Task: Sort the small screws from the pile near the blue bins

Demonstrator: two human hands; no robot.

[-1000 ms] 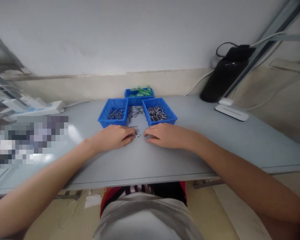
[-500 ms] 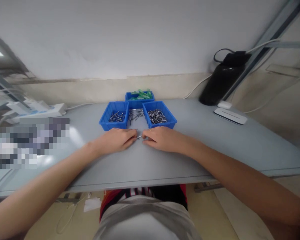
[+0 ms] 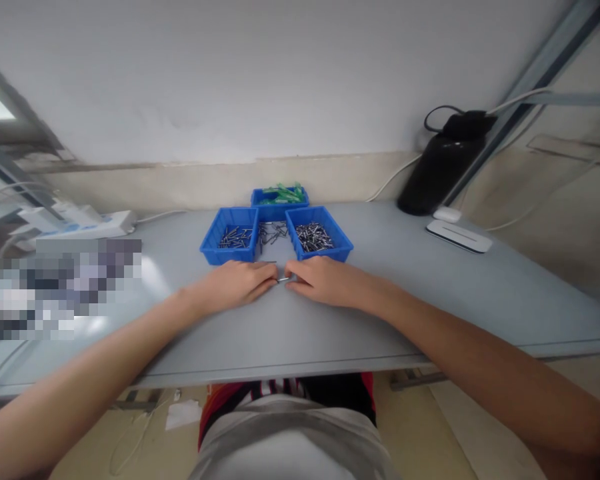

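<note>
In front of the blue bins, my left hand (image 3: 240, 283) and my right hand (image 3: 327, 281) rest low over the grey table, fingertips almost meeting. A thin shiny metal rod (image 3: 283, 279) spans the small gap between them, its ends pinched by the fingers of each hand. Its exact kind is too small to make out. Another thin metal piece lies just beyond my left fingers. Close past my left hand stands a blue bin (image 3: 211, 244) with some loose metal rods (image 3: 235, 237). Past my right hand, a second blue bin (image 3: 341, 241) holds a denser heap of short metal rods (image 3: 314, 237).
A third blue bin (image 3: 280, 212) at the back holds green plastic pieces (image 3: 287, 194). Loose rods (image 3: 273, 231) lie between the bins. A black bottle (image 3: 443, 170) and a white flat device (image 3: 459, 236) stand right; a white power strip (image 3: 87, 231) lies left, beside a blurred-out patch.
The rod between my fingertips has turned from slanted to nearly level. My left hand has shifted slightly right, nearer my right hand. The whole view has dipped a little.
</note>
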